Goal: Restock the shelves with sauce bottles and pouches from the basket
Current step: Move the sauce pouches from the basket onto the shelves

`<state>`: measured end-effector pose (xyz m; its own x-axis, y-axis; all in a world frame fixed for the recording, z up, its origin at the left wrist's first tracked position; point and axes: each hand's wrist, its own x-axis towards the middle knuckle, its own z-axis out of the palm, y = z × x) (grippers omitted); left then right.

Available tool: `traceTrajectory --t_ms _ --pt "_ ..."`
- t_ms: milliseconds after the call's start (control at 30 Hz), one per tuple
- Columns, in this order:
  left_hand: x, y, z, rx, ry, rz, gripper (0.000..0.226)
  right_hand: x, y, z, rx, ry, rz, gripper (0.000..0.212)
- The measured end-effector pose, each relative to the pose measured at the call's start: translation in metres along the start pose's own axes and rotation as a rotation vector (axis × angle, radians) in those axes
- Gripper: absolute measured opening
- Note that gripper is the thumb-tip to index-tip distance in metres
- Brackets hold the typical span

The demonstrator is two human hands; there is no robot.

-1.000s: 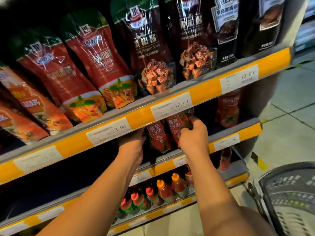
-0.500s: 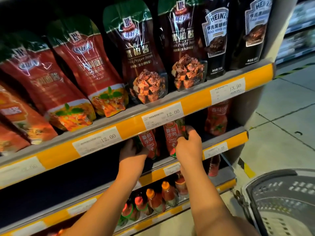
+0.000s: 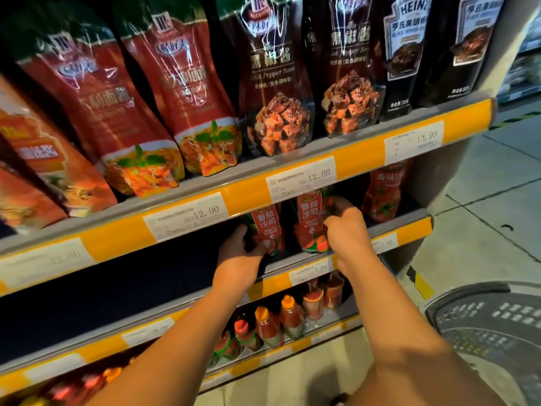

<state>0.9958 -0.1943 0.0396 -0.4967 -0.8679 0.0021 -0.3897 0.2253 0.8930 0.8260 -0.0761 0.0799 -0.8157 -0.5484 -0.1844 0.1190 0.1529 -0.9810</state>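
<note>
We are in the placing step: two ketchup pouches stand on the middle shelf (image 3: 389, 227) and we set them straight. Our left hand (image 3: 238, 254) grips the left ketchup pouch (image 3: 268, 227) from its lower left side, thumb on the front, fingers curled behind. Our right hand (image 3: 344, 230) pinches the right ketchup pouch (image 3: 308, 221) at its right edge, fingers curled around it. Both pouches are upright, near each other but apart, just behind the yellow price rail.

We judge that the next move calls for letting go only when each pouch stands alone, because such soft pouches tip easily. Then we should go back to the basket (image 3: 480, 317) at lower right.

The pouches are red and glossy, with white Chinese letters, the words "Tomato Ketchup" and tomato pictures at the bottom.
</note>
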Motion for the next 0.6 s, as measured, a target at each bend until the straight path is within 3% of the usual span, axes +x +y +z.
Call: traceTrajectory --t_ms 167,467,600 --pt "0.009 0.0 0.003 0.037 -0.026 0.058 0.036 0.015 -0.001 -0.002 0.015 0.006 0.007 0.041" --pt "0.027 0.003 0.017 0.126 0.019 0.103 0.045 0.009 -0.004 0.003 -0.196 -0.044 -0.074 0.072" --pt "0.033 0.005 0.021 0.144 0.045 0.095 0.048 0.008 0.0 0.002 -0.356 -0.053 -0.037 0.063"
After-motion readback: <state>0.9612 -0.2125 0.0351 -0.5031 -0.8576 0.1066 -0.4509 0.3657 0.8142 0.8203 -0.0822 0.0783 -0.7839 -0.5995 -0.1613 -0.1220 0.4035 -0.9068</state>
